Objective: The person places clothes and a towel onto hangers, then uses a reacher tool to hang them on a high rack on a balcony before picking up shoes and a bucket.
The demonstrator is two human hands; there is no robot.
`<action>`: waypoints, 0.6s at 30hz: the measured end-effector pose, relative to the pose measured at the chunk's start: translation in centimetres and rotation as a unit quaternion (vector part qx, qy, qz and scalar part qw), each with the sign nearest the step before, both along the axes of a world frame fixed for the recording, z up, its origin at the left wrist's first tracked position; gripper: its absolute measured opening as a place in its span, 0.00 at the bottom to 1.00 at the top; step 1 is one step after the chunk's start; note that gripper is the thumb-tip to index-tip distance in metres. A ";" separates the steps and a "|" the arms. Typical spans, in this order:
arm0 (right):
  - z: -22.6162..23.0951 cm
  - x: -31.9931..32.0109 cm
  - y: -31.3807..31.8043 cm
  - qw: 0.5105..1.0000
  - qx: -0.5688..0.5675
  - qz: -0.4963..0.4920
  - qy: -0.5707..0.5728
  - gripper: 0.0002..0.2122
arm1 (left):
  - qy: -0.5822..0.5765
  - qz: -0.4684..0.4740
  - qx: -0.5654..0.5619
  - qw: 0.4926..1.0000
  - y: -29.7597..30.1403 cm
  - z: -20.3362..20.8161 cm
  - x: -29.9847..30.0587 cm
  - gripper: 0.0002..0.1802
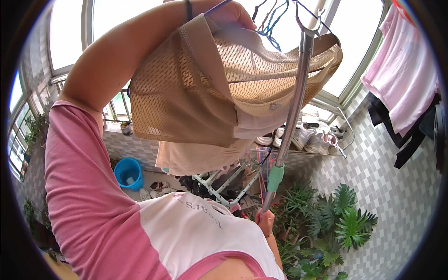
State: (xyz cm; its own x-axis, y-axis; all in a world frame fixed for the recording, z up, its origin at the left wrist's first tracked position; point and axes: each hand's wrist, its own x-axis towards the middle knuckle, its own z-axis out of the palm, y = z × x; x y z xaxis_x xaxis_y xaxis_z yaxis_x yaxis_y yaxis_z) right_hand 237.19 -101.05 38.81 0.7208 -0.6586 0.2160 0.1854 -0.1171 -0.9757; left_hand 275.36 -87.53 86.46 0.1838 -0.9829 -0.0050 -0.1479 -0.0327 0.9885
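A beige mesh garment, with a wide band along its top, hangs in front of me from a dark blue clothes hanger. My left arm is raised, and my left hand is closed at the garment's upper edge, just under the hanger; its fingertips are partly hidden. Low down, my right hand is wrapped round a metal clothes pole with a green collar. The pole slants upward in front of the garment, and its forked tip stands near the hanger's right arm.
Several hangers hang behind the garment by the windows. Shoes line a tiled ledge. A blue bucket, a folding metal rack and leafy plants stand below. Pink laundry hangs at right.
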 end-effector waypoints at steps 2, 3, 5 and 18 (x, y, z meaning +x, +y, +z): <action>-0.3 -0.4 0.0 1.000 -0.001 0.000 -0.002 0.29 | 0.005 -0.004 -0.002 1.000 0.0 -0.2 0.0 0.10; 0.0 -0.5 0.4 1.000 0.007 -0.006 -0.025 0.28 | 0.008 -0.004 -0.001 1.000 0.0 -0.4 -0.2 0.10; -0.4 -0.7 0.3 0.998 0.037 -0.010 -0.047 0.28 | 0.012 -0.004 0.000 1.000 -0.2 -0.7 -0.5 0.10; 6.9 -2.3 -1.6 0.983 -0.026 -0.121 -0.137 0.19 | -0.015 0.101 -0.041 0.994 0.1 -3.6 -2.4 0.14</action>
